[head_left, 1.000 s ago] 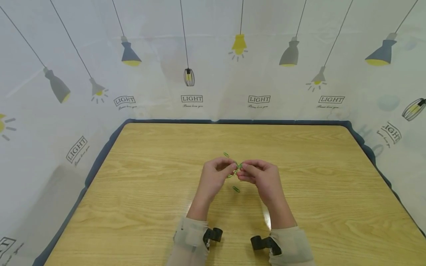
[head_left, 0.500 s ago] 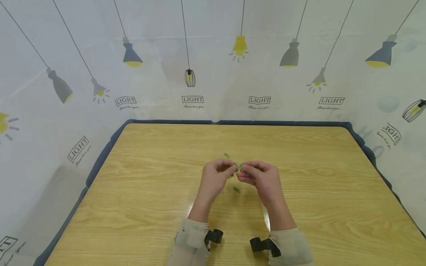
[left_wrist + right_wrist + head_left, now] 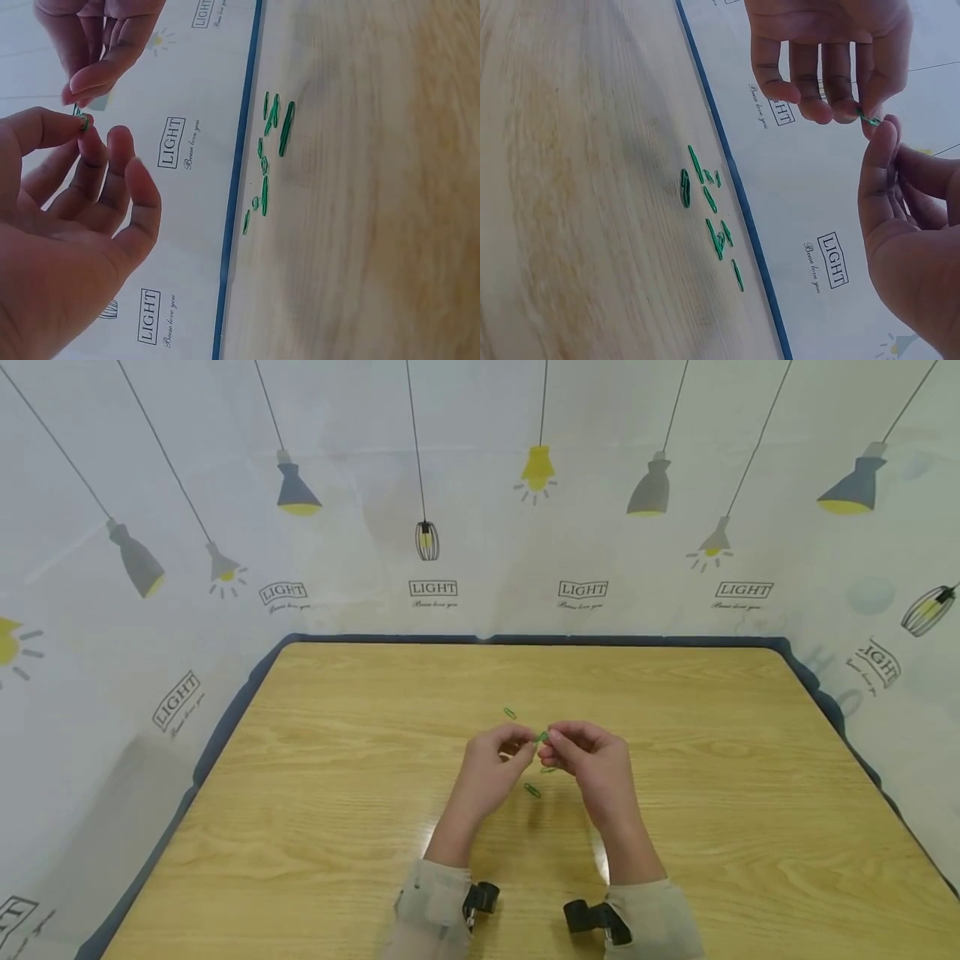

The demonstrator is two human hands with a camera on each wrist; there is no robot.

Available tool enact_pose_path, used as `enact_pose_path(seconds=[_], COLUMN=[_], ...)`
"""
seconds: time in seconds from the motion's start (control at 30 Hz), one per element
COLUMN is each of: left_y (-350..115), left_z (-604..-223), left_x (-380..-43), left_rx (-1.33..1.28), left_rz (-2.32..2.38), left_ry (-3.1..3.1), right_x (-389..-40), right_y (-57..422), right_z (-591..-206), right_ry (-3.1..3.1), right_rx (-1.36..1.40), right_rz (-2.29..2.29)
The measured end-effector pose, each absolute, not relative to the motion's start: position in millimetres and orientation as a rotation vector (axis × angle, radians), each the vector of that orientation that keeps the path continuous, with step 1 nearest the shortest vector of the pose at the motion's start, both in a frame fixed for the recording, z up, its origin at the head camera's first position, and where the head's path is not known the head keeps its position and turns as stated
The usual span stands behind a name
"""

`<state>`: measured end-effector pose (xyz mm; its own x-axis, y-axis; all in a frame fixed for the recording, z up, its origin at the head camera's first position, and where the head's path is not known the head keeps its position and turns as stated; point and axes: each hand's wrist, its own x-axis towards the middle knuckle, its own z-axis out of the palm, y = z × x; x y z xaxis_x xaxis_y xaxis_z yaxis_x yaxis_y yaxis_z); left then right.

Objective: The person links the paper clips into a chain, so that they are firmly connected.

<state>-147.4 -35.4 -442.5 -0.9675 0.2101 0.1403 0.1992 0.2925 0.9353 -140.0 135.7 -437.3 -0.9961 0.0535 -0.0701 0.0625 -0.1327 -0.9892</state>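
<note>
In the head view, my left hand point(image 3: 487, 772) and right hand point(image 3: 596, 764) meet at the fingertips above the table. Between them is a small green paper clip point(image 3: 542, 737). The left thumb and index finger pinch this paper clip point(image 3: 84, 122) in the left wrist view, other fingers loosely bent. Seen from the right wrist, a bit of the green paper clip point(image 3: 869, 118) shows between both hands' fingertips; the right thumb and index finger pinch its near end. Whether it is one clip or two linked is too small to tell.
Several green paper clips lie on the wood-grain table point(image 3: 337, 827), among them one clip point(image 3: 532, 791) nearer the body and another clip point(image 3: 510, 713) beyond the hands. A dark blue edge borders the table, with a lamp-patterned white backdrop point(image 3: 480, 485) behind.
My left hand has shifted slightly to the right, closer to the right fingertips. The right hand has barely moved. A table clip below the right fingers now shows.
</note>
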Motion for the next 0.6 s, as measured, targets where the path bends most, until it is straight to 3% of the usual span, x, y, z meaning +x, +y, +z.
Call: enact_pose_path(seconds=[0.6], left_y=[-40.3], left_z=[-443.9], left_x=[-149.3], left_rx=[0.400], left_rz=[1.916], left_ry=[2.307], right_x=[-139.5], right_y=[132.3], right_z=[-431.4], right_ry=[2.274], right_rx=[0.050], right_rz=[-2.159])
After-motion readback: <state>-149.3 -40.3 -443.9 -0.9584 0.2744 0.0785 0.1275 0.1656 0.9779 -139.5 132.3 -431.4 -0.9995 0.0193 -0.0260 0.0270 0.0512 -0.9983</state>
